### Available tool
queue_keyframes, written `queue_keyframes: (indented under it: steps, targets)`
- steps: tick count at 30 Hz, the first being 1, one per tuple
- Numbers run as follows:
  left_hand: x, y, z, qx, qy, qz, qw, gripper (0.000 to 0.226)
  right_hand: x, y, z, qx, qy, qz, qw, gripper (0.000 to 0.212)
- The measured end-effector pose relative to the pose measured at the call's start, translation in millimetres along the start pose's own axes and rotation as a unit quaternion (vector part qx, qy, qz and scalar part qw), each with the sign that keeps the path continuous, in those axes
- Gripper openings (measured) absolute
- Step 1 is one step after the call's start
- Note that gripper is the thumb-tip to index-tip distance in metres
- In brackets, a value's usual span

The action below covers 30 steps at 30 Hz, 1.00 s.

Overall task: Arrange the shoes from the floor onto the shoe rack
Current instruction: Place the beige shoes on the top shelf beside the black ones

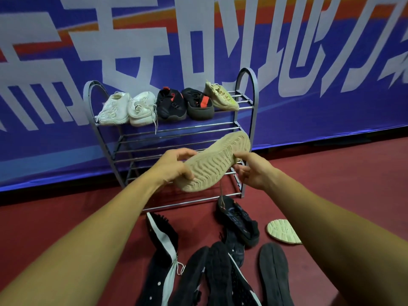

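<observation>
Where the tan shoe is: held up in the air in front of the middle shelves of the shoe rack, sole turned toward the camera, with a lace dangling below it.
Left hand: grasping the shoe's lower, nearer end, fingers curled over the edge of the sole.
Right hand: gripping the shoe's right edge, thumb on the sole, fingers underneath.
Rack: metal bars with arched ends, standing on the red floor against a blue banner.
Top shelf: from the left, two white shoes, two black shoes with red patches, then a second tan shoe at the right end.
Floor by the rack: one black shoe on its side, and a pale sole partly hidden behind the right forearm.
Floor nearer the person: a heap of black shoes, and a black-and-white shoe at its left.
</observation>
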<state>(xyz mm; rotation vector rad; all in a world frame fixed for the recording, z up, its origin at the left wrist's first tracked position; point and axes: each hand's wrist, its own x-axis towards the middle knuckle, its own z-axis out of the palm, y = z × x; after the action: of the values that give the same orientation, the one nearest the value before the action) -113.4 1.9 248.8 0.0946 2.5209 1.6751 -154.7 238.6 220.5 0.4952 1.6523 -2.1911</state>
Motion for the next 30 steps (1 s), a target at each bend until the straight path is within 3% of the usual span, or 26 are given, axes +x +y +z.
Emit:
queue_keyframes:
  steps: [4,8,11,14,17,19,22,26,30]
  targets:
    - [0,-10,-1,0.150,0.013,0.016,0.988,0.046,-10,-4,12,0.062,-0.021,-0.023,0.998,0.005]
    - [2,-19,-4,0.236,0.080,0.054,0.967,0.033,-20,-9,19,0.090,-0.033,-0.042,0.995,0.027]
    - [3,-24,-11,0.361,0.154,0.079,0.916,0.031,-21,-13,17,0.069,-0.058,-0.037,0.995,0.045]
    - [-1,-28,-17,0.371,0.229,0.094,0.895,0.029,-22,-13,14,0.034,-0.095,-0.024,0.995,0.054]
    - [1,-26,-22,0.346,0.292,0.102,0.886,0.028,-24,-12,15,0.032,-0.133,-0.013,0.991,0.038]
    - [3,-22,-22,0.301,0.332,0.095,0.889,0.029,-26,-12,15,0.038,-0.125,-0.014,0.991,0.026]
    - [6,-13,-20,0.171,0.361,0.038,0.916,0.046,-30,-15,15,0.058,-0.109,-0.040,0.991,0.026]
    - [12,10,-9,-0.103,0.307,-0.005,0.946,0.049,-40,-26,18,0.088,-0.129,-0.082,0.984,0.016]
    - [12,34,7,-0.291,0.263,-0.005,0.920,0.048,-43,-34,13,0.116,-0.143,-0.122,0.975,0.017]
